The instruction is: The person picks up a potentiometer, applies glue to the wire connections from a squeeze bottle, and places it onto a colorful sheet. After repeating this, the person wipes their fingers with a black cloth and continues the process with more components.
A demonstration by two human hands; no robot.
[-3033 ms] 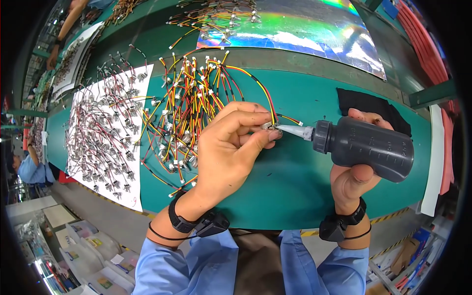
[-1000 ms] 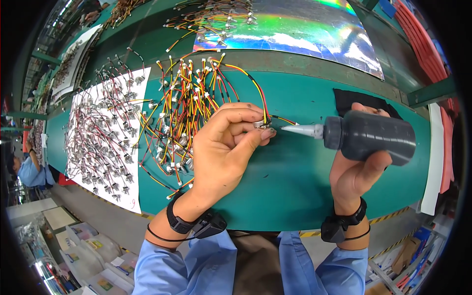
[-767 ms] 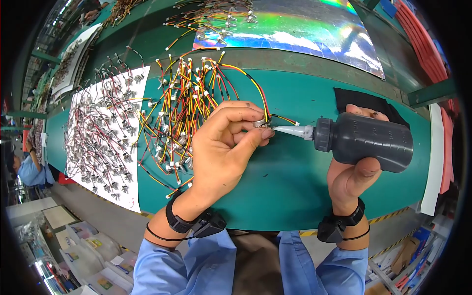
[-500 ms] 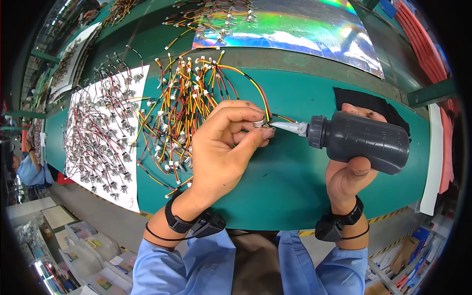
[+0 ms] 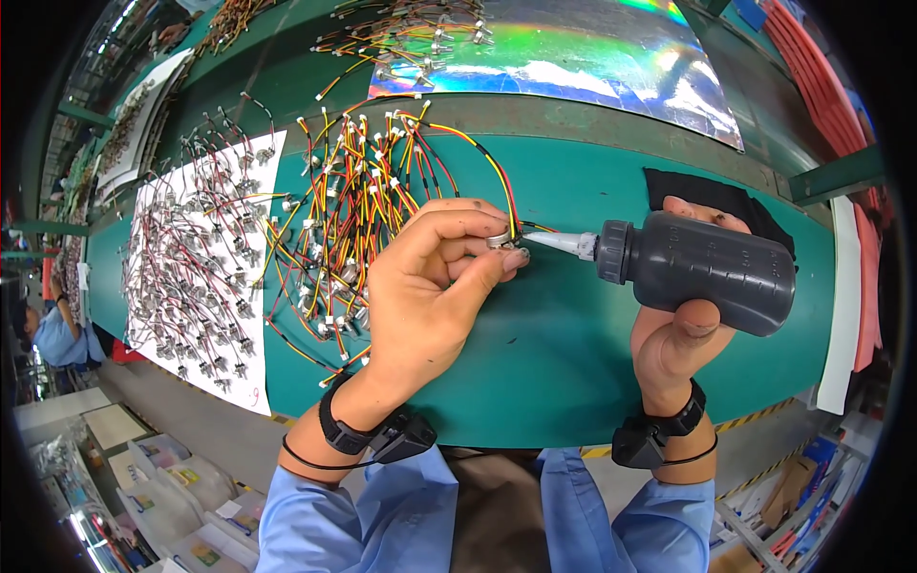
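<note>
Between thumb and fingers, my left hand [image 5: 430, 272] pinches a small round metal potentiometer [image 5: 499, 243] with red, yellow and black wires soldered to it. One wire bundle arcs up and away from it; another sticks out to the right. My right hand [image 5: 683, 334] is wrapped round a dark grey squeeze bottle [image 5: 721, 272], tipped on its side. Its pale tapered nozzle [image 5: 564, 244] points left, with the tip at the wires beside the potentiometer; whether it touches them I cannot tell. No liquid can be made out.
Left of my hands lies a heap of wired potentiometers [image 5: 358, 191]. Farther left, more stand in rows on a white sheet [image 5: 253, 368]. A shiny silver sheet [image 5: 592, 76] with wired parts lies at the back, a black cloth [image 5: 707, 191] behind the bottle. Another person [image 5: 62, 329] is at far left.
The nozzle tip and bottle have shifted very slightly left, along with my left hand and the potentiometer. Both grips are the same.
</note>
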